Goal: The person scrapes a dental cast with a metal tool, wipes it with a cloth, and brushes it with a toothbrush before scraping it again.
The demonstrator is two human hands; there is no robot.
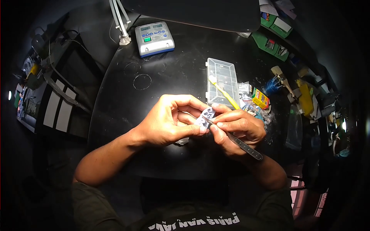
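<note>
— Where's the part?
— Your left hand point(165, 121) pinches the small grey part point(205, 116) just below the clear box point(222, 79).
— And the right?
— Your right hand point(235, 129) grips the tweezers point(235, 140); steady the tip, press lightly.

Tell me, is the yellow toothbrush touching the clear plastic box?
Touching. The head view shows the yellow toothbrush lying across the clear plastic box, its bristle end resting on the lid.

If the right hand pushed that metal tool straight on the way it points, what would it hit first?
Probably the small grey part pinched in the left hand; the right hand's slim metal tweezers already touch it.
</note>
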